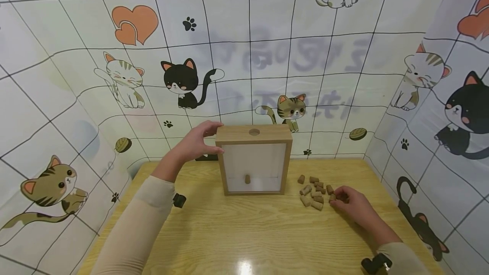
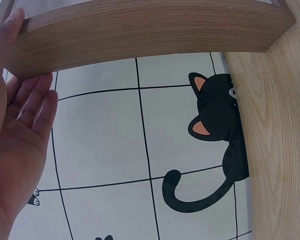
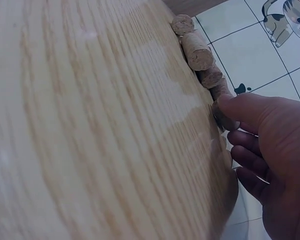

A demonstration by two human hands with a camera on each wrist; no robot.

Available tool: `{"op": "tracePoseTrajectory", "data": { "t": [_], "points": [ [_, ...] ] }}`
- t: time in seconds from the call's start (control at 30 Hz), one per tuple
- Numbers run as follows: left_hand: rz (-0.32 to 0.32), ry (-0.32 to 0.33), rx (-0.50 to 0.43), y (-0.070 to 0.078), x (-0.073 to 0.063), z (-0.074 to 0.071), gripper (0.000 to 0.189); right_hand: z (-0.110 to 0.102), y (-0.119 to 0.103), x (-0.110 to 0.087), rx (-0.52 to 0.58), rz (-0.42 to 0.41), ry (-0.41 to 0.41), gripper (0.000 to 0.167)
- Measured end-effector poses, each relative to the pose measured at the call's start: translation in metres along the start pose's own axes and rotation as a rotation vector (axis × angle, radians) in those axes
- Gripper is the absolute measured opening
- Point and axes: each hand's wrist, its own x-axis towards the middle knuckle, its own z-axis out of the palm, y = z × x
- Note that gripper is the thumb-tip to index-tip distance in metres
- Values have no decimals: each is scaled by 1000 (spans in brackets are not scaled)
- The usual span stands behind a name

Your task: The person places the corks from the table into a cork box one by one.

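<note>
- Pale wood takes centre stage: the wooden box (image 1: 254, 160) stands upright on the counter (image 1: 229, 224), a round hole (image 1: 254, 132) in its top, a lone cork (image 1: 247, 179) showing behind its front panel, low down.
- And here's the left hand (image 1: 196, 142), steadying the box at its upper left edge, thumb on the near side, fingers around the far side, spread just wide enough to span that edge.
- Over to the right of the box, the loose corks (image 1: 316, 205) lie scattered in a small cluster.
- At the cluster's outer end, farthest from the box, the right hand (image 1: 355, 207) is down low, thumb and forefinger narrow about the end cork (image 1: 332, 197); its other fingers hang loosely bent.
- So that cork sits right at the right fingertips and well apart from the left hand, with the box between.
- The step in hand looks like picking up one cork; the next move, I'd judge, calls for a secure pinch and a clean lift past its neighbours, box held steady.
</note>
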Motion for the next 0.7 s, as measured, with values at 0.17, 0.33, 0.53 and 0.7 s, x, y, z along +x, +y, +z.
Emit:
{"op": "tracePoseTrajectory", "data": {
  "t": [0.17, 0.33, 0.53, 0.7],
  "points": [
    [5, -2, 4, 2, -1, 0, 89, -1, -2, -4, 32, 9, 19, 39],
    [3, 4, 11, 4, -2, 0, 90, -7, -10, -6, 81, 1, 39, 38],
    [7, 5, 13, 4, -1, 0, 89, -15, -23, -2, 89, -61, 86, 41],
    [-1, 6, 20, 4, -1, 1, 88, -24, -40, 4, 53, -123, 120, 44]
  ]
}}
